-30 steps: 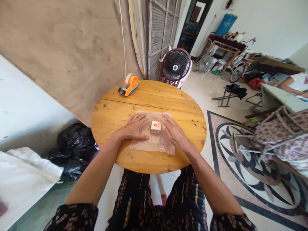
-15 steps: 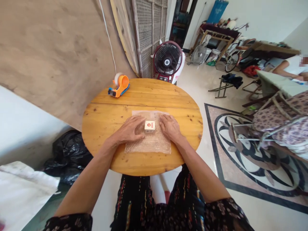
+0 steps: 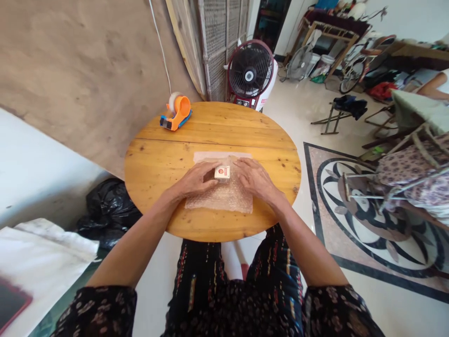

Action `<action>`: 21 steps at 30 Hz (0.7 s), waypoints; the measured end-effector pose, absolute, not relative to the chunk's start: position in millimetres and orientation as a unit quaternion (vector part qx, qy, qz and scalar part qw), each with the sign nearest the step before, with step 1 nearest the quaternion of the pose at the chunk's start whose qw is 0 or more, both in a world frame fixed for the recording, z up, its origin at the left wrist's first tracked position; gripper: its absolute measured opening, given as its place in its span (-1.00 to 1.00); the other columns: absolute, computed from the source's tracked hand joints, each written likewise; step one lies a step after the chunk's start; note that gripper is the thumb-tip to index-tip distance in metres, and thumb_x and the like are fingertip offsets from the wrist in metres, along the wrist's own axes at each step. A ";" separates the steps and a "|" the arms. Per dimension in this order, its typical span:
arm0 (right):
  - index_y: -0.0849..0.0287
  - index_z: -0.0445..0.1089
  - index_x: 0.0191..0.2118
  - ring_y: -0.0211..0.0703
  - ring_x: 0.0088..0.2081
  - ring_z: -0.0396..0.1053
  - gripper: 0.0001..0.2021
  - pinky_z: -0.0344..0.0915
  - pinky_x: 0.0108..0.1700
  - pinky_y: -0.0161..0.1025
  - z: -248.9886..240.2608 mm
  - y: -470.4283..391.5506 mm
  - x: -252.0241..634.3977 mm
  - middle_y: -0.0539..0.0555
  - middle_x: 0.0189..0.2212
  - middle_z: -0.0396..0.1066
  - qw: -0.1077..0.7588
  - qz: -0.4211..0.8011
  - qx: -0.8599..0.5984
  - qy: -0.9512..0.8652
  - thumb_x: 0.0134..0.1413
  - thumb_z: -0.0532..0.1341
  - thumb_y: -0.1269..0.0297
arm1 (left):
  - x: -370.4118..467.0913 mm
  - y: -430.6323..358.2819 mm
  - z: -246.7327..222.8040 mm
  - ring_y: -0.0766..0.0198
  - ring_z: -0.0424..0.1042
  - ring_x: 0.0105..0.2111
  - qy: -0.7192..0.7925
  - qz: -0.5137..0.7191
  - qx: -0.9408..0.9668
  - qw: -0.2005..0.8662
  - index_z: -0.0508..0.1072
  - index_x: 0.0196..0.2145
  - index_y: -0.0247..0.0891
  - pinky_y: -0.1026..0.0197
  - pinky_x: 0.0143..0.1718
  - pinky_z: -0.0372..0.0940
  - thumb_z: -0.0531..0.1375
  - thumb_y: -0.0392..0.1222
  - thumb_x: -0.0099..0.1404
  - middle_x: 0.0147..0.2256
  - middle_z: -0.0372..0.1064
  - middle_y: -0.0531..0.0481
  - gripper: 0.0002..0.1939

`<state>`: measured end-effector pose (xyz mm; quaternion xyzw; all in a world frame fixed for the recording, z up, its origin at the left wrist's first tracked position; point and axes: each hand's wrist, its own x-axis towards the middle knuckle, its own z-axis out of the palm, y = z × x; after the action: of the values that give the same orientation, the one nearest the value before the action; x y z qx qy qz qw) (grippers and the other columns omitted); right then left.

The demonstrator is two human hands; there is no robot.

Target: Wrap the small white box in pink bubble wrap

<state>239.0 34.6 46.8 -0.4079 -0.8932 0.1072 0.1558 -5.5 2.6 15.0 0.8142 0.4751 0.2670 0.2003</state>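
Observation:
A small cream box (image 3: 222, 174) with red print rests on a sheet of bubble wrap (image 3: 219, 202) on the round wooden table (image 3: 210, 228). Just left of the box is my left hand (image 3: 197, 179), its thumb and fingers apart around the box's near left side; whether the fingertips touch it I cannot tell. On the other side, my right hand (image 3: 255, 178) lies over the right part of the wrap, fingers loosely bent and spread, a small gap from the box. Neither hand visibly grips anything.
An orange and blue tape dispenser (image 3: 178, 113) stands at the table's far left edge. Behind the table is a fan (image 3: 249, 75). Black plastic bags (image 3: 108, 206) lie on the left. To the right are a folding stool (image 3: 338, 112) and a person's arm (image 3: 433, 86).
The view has tilted slightly down. My left hand has come a little closer to the box, and my right hand's fingers have bent more. The box stays on the wrap.

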 end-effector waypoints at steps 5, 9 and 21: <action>0.09 -0.05 0.37 0.10 0.30 0.05 -0.32 0.13 0.26 0.09 57.2 27.4 243.2 0.19 0.31 0.04 0.157 0.174 -0.343 -0.910 0.18 0.14 0.11 | -5.0 1.3 19.6 -0.04 0.19 0.21 0.473 0.264 0.811 0.221 0.15 0.28 -0.21 -0.09 0.23 0.10 0.11 0.03 0.27 0.23 0.20 -0.16 -0.33; 0.17 -0.05 0.37 0.06 0.28 0.12 -0.43 0.12 0.26 0.07 59.9 28.9 241.9 0.24 0.29 0.09 0.146 0.137 -0.374 -0.906 0.31 -0.03 0.17 | -5.6 1.7 18.5 -0.05 0.14 0.24 0.441 0.299 0.821 0.204 0.08 0.30 -0.22 -0.10 0.27 0.05 0.14 -0.06 0.25 0.27 0.11 -0.19 -0.30; 0.10 0.14 0.28 0.18 0.28 0.12 -0.40 0.12 0.21 0.21 66.6 -13.5 252.9 0.22 0.35 0.00 0.068 0.099 -0.299 -0.947 0.17 0.17 0.04 | -6.8 2.6 16.6 -0.04 0.12 0.26 0.390 0.328 0.839 0.192 0.01 0.32 -0.20 -0.09 0.27 0.08 0.07 -0.36 0.07 0.29 0.08 -0.17 -0.17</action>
<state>252.9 -13.5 66.6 -0.2995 -0.9466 0.0986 0.0680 -6.8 2.6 16.6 0.8387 0.3898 0.3282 0.1921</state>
